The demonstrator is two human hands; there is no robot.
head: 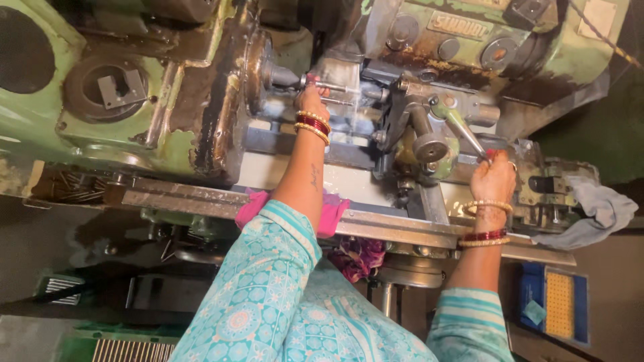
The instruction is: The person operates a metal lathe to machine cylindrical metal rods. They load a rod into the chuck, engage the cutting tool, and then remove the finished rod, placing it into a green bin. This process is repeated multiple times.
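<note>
A worn green lathe (pixel 168 87) fills the upper view. My left hand (pixel 312 97) reaches in at the chuck end, fingers pinched on a thin metal rod (pixel 335 87) held near the spindle nose (pixel 282 75). My right hand (pixel 493 177) is closed around the end of a grey metal lever handle (pixel 463 134) on the tool carriage (pixel 429 127). Both wrists carry red and gold bangles. My sleeves are turquoise with a white pattern.
A pink cloth (pixel 332 214) lies on the steel front rail (pixel 402 231) under my left arm. A grey rag (pixel 600 211) hangs off the right end. A blue tray with a yellow insert (pixel 560 305) sits low at right. Metal swarf (pixel 74 188) is heaped at left.
</note>
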